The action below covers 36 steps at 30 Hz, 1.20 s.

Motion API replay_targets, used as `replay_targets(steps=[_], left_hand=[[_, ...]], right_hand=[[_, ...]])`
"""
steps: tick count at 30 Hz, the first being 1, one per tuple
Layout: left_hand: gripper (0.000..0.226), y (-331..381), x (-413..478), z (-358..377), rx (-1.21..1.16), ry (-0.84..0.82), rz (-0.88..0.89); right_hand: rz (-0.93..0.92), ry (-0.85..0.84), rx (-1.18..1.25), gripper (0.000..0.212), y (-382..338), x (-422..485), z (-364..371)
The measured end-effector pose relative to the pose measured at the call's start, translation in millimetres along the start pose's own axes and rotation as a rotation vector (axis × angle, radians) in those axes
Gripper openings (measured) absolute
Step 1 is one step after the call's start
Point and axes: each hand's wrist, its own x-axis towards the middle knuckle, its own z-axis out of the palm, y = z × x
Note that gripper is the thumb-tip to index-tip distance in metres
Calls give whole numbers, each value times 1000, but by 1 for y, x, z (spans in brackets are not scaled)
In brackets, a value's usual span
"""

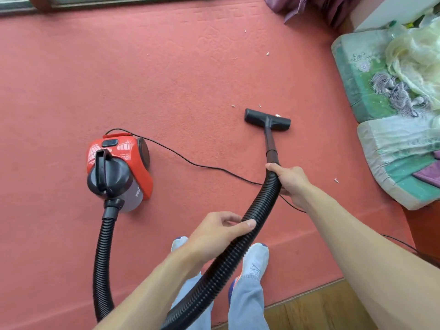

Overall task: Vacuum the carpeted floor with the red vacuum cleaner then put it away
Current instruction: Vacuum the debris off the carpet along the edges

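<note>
The red vacuum cleaner point(119, 167) stands on the pink carpet point(166, 79) at my left. Its black ribbed hose point(240, 253) loops down past my legs and up to a dark wand ending in a black floor nozzle point(267, 120), which rests flat on the carpet. My right hand point(294, 181) grips the hose where it meets the wand. My left hand point(220, 231) holds the hose lower down, thumb over the top. Small white scraps point(267, 53) lie scattered on the carpet around and beyond the nozzle.
A thin black power cord point(202, 166) runs from the vacuum across the carpet under the hose. Green cushions point(362, 75) with heaped fabric line the right side. A window frame point(95, 2) borders the far edge. Wooden floor point(321, 310) starts near my feet.
</note>
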Motion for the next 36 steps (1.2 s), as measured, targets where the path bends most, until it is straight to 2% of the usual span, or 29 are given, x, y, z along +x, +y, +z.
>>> replay_targets(steps=[2,4,6,9,12,16,20,25,28,32,36], left_hand=[[31,3,6,11,-29,49,7],[37,5,8,10,-37,15,-4],[38,6,3,-5,-21,-86,-29],[26,8,-10,-32,22,-322,-31],[37,14,-22,-49,62,-518,-44],[33,19,-28,-59,86,-631,-66],[36,13,-23,-59,93,-542,-28],[31,12,0,-46,46,-155,85],[31,19,13,-36,0,-11,141],[37,25,16,-43,23,33,146],[27,23,0,-55,0,-104,87]], right_hand=[[0,14,11,45,-4,8,4],[-10,20,3,44,-11,3,5],[-28,-1,3,40,-16,-11,2],[-40,-35,2,31,-20,-46,-6],[-32,-91,-40,26,-16,-77,-7],[-57,-150,-109,26,-16,-95,1],[-89,-134,-168,28,-27,-76,17],[-126,-92,-100,40,-54,-21,39],[-125,-108,-27,39,-69,2,50],[-138,-103,-25,42,-72,8,60],[-98,-59,-70,34,-52,-22,52]])
